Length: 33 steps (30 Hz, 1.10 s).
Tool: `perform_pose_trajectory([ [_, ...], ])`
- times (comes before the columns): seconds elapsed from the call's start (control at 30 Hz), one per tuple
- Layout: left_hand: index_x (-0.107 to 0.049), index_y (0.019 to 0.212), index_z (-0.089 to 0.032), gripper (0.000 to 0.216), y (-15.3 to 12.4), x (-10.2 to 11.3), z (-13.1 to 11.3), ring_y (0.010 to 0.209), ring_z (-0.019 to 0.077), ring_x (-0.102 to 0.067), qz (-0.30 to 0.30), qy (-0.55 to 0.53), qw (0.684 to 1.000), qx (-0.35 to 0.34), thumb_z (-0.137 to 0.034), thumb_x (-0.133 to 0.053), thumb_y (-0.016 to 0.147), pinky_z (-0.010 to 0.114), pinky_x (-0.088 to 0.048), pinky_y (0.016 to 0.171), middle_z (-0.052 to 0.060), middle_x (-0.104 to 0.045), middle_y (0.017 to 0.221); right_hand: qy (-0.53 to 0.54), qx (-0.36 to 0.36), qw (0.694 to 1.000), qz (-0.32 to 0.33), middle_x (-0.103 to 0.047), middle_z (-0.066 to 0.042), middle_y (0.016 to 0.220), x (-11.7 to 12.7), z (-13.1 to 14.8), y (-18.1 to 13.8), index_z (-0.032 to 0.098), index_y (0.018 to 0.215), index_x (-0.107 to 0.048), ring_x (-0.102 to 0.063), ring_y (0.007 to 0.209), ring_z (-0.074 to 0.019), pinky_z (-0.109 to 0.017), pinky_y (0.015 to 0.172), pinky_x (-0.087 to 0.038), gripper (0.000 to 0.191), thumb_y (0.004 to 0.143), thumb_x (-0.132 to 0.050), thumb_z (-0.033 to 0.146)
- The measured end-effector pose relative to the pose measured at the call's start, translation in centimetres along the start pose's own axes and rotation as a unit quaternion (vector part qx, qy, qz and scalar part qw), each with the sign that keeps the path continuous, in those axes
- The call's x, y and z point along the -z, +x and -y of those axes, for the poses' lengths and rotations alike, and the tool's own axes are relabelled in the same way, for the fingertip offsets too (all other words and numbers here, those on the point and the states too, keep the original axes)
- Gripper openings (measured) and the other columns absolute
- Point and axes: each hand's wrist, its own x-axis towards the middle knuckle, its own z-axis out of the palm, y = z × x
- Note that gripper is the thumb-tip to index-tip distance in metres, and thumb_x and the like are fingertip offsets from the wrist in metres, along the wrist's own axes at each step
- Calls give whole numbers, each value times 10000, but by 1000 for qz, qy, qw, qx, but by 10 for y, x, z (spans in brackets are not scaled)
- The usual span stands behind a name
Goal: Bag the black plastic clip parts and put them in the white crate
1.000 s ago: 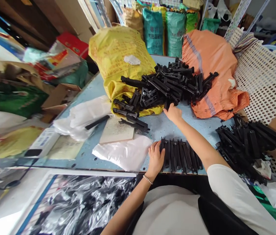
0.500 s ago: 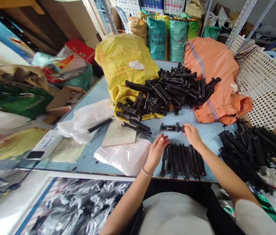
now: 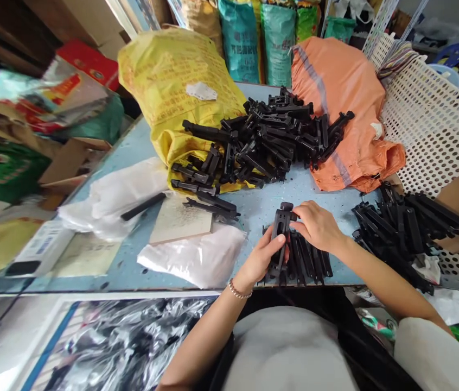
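Observation:
My left hand (image 3: 262, 256) is wrapped round a long black plastic part (image 3: 281, 221), slotted down its middle, with its wider end pointing away from me. At that far end my right hand (image 3: 316, 224) pinches the part from the right side with thumb and fingertips. Beneath both hands lies a row of similar black strips (image 3: 313, 259) side by side along the table edge, partly hidden by the left hand and the held part. Beyond the hands is a big loose pile of such black parts (image 3: 270, 144).
The pile lies between a yellow sack (image 3: 176, 76) and an orange sack (image 3: 343, 92). More black parts (image 3: 410, 228) are heaped at right beside a perforated white basket (image 3: 428, 125). White plastic bags (image 3: 191, 258) and a small board (image 3: 180, 220) lie at left on the blue table (image 3: 127, 269).
The black part has turned from lying crosswise in my right hand to pointing away from me above the row. My left hand, open before, has closed round it. The view has shifted slightly.

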Motion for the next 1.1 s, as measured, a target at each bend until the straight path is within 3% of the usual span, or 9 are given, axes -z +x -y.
perform_pose_trajectory([
  [0.17,-551,900,-165,494,-9,-7,-7,479,113,-506,4,1,999,36,-605,-741,780,224,-353,425,13,-591,663,-4,66,994,91,-617,-71,762,1,-6,16,171,788,-604,-472,760,-118,-273,685,-299,475,929,-404,578],
  [0.37,-581,867,-159,468,6,-8,-2,570,117,-544,-107,-5,994,-21,-593,-731,783,224,-427,518,3,-587,689,205,-143,958,140,-601,-7,690,-6,11,9,162,865,-584,-492,648,-53,-202,667,-337,590,992,-140,530],
  [0.47,-627,954,-147,483,13,-5,-4,632,108,-536,-156,-31,987,-32,-577,-744,768,218,-440,570,0,-589,745,165,-36,976,136,-648,-18,791,-11,33,-13,168,913,-609,-530,734,-61,-204,699,-344,491,961,-328,568],
  [0.57,-641,1042,-136,517,14,-8,-2,656,103,-532,-147,-31,988,-35,-573,-731,781,221,-449,599,10,-598,803,84,71,991,76,-647,-34,797,-22,54,-35,165,839,-606,-521,765,-82,-229,720,-333,355,936,-479,482],
  [0.63,-625,1082,-135,531,10,-9,3,645,107,-535,-151,-2,987,-47,-591,-688,817,227,-448,588,16,-599,809,91,55,992,64,-634,-27,768,-29,64,-45,160,810,-592,-517,747,-73,-221,718,-341,303,962,-452,382],
  [0.73,-489,1320,-186,650,-2,6,12,650,130,-596,-198,95,971,-90,-556,-695,827,251,-489,604,16,-616,869,140,-21,982,122,-649,-13,806,-33,67,-63,167,867,-611,-534,736,-47,-194,710,-377,306,982,-400,356],
  [0.83,-418,1354,-230,649,-15,44,19,689,160,-653,-272,195,939,-79,-533,-676,842,271,-531,598,22,-618,925,62,-121,982,128,-681,-76,1105,-34,57,-90,208,1108,-650,-614,1017,-112,-261,897,-488,360,961,-420,443],
  [0.93,-486,1223,-207,504,-19,73,34,693,169,-642,-282,241,929,-1,-558,-600,881,266,-535,548,20,-597,869,-40,-195,972,123,-462,-169,1503,-45,37,-116,188,1371,-560,-396,1462,-301,-510,1133,-465,606,900,-480,560],
  [1.1,-523,1155,-187,469,0,64,62,795,160,-611,-267,206,941,-31,-524,-651,854,267,-568,614,54,-591,1007,-21,-221,955,195,-296,-128,1633,-62,-17,-101,127,1445,-506,-160,1606,-312,-579,1265,-377,581,944,-382,393],
])
